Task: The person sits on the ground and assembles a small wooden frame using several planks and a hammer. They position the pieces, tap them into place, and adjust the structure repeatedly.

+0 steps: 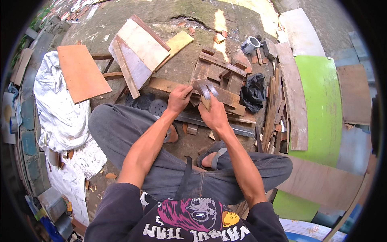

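Observation:
In my right hand (pixel 213 113) is a claw hammer (pixel 206 89), gripped by its wooden handle close below the metal head. The hammer head is over a wooden plank (pixel 162 84) that lies crosswise before my knees. My left hand (pixel 179 99) is at the same plank, just left of the hammer, with thumb and fingers pinched together. Whatever sits in that pinch is too small to make out. Beyond the hammer stands a rough stack of nailed boards (pixel 222 60), and part of the plank's right side is hidden by my right hand.
Leaning boards (pixel 145 44) and an orange-brown panel (pixel 82 72) stand at the left, beside a white cloth (pixel 64 113). A paint can (pixel 250 45), a black plastic bag (pixel 254 92), wood strips (pixel 271 109) and a green sheet (pixel 318 101) are at the right.

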Motion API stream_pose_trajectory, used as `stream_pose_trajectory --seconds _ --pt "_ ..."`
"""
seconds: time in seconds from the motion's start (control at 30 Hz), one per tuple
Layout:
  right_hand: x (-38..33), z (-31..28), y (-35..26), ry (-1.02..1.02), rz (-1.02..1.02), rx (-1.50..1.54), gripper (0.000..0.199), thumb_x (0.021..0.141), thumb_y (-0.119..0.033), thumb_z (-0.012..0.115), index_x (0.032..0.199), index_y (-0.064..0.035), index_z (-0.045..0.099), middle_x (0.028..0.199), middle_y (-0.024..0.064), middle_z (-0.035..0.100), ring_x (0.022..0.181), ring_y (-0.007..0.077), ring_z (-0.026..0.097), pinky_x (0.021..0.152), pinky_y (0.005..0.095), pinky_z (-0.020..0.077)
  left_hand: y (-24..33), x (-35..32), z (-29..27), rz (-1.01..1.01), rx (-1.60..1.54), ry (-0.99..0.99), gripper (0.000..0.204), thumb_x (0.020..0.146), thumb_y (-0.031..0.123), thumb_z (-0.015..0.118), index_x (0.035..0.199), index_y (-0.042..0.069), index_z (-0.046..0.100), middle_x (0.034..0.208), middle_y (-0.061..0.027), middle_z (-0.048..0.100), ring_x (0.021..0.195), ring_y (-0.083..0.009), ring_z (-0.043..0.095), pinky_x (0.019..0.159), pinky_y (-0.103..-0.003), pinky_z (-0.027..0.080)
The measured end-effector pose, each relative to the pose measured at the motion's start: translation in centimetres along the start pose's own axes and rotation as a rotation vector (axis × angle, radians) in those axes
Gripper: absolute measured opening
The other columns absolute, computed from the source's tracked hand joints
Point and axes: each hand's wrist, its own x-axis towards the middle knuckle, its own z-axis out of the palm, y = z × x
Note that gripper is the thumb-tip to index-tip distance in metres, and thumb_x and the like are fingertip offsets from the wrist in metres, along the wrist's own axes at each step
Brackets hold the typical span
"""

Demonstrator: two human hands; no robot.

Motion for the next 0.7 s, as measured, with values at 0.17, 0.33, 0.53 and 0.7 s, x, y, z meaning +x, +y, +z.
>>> stream_pose_trajectory --seconds 0.17,0.33,0.53,0.7 --pt "-3.6 -0.2 0.4 0.228 -0.290 0.031 0.017 0.087 -0.012 0.061 0.097 0.0016 0.059 0.078 0.0263 0.062 0.073 0.0474 0.063 0.064 0.0494 0.0492 2.9 -3.6 1.5 -0.085 -0.073 -0.004 0.017 0.080 0.007 0.073 0.097 0.007 0.071 0.091 -0.0087 0.070 0.084 -0.0283 0.066 0.073 -0.037 0.054" --pt "-0.8 1.3 1.8 0.112 0.001 -0.030 0.021 0.085 -0.012 0.059 0.099 0.0027 0.058 0.081 0.0281 0.064 0.073 0.0486 0.063 0.066 0.0498 0.0498 1.2 -1.4 0.6 -0.033 -0.056 -0.010 0.018 0.079 0.006 0.073 0.097 0.007 0.072 0.091 -0.0096 0.070 0.083 -0.0285 0.067 0.072 -0.037 0.054" --pt "-0.5 2.0 1.1 0.160 -0.084 0.060 0.023 0.084 -0.012 0.060 0.099 0.0045 0.058 0.075 0.0278 0.064 0.076 0.0482 0.063 0.066 0.0491 0.0500 0.1 -0.2 -0.1 -0.022 -0.044 -0.004 0.018 0.080 0.006 0.073 0.097 0.007 0.072 0.094 -0.0096 0.071 0.085 -0.0291 0.067 0.074 -0.037 0.055" --pt "0.3 2.3 1.6 0.080 0.101 0.066 0.024 0.084 -0.013 0.060 0.100 0.0041 0.058 0.079 0.0296 0.064 0.080 0.0486 0.063 0.070 0.0494 0.0503 -0.4 -0.3 0.0 -0.033 -0.058 -0.010 0.017 0.081 0.007 0.072 0.098 0.006 0.072 0.096 -0.0103 0.071 0.087 -0.0291 0.067 0.076 -0.037 0.055"
